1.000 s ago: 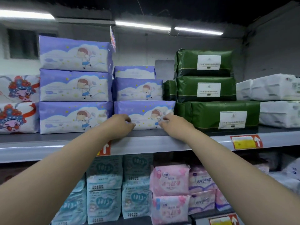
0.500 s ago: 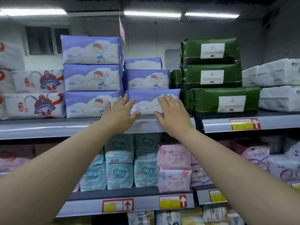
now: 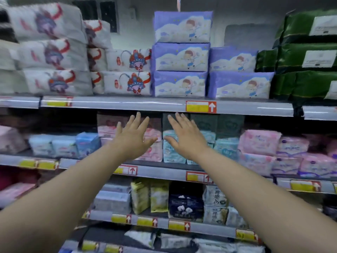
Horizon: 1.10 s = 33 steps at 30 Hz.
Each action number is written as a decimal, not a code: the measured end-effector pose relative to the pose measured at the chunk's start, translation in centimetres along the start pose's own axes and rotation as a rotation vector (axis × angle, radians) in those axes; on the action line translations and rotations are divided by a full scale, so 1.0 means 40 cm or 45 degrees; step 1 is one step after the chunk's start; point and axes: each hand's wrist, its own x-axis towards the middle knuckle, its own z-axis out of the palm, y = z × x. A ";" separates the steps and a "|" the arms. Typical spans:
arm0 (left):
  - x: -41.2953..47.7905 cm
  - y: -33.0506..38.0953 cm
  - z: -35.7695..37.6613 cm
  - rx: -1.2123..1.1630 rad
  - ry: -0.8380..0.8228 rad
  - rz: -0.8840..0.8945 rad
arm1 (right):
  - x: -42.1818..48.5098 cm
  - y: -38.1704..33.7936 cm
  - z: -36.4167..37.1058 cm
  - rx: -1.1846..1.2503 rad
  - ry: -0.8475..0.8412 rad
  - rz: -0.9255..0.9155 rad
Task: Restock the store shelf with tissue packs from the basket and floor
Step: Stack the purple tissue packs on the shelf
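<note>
Purple tissue packs (image 3: pixel 180 84) with a cartoon child are stacked three high on the top shelf (image 3: pixel 145 105), with a second stack of two (image 3: pixel 240 85) to their right. My left hand (image 3: pixel 132 137) and my right hand (image 3: pixel 186 136) hang side by side below that shelf's edge, in front of the middle shelf's packs. Both hands are empty with fingers spread and touch no pack. No basket shows in this view.
White packs with an opera-mask print (image 3: pixel 127 83) fill the top shelf's left, green packs (image 3: pixel 302 86) its right. Pink (image 3: pixel 259 143) and pale blue packs (image 3: pixel 173 152) line the middle shelf. Lower shelves hold yellow and dark packs (image 3: pixel 186 205). Yellow price tags (image 3: pixel 200 106) run along shelf edges.
Both hands left the bottom purple pack on the top shelf and dropped below the shelf edge, fingers spreading. The view has swung left and down, showing lower shelves.
</note>
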 end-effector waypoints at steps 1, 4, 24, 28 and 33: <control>-0.032 -0.048 0.010 0.009 -0.007 -0.036 | 0.005 -0.054 0.026 0.018 -0.022 -0.021; -0.130 -0.194 0.040 0.035 -0.059 -0.158 | 0.018 -0.221 0.107 0.078 -0.096 -0.114; -0.752 -1.026 0.463 -0.109 -0.519 -1.339 | 0.060 -1.234 0.908 0.409 -0.872 -1.103; -0.863 -1.109 0.551 -0.188 -0.565 -1.616 | 0.027 -1.392 1.050 0.380 -1.029 -1.318; -1.024 -1.157 0.676 -0.298 -0.602 -1.878 | -0.092 -1.531 1.196 0.355 -1.181 -1.556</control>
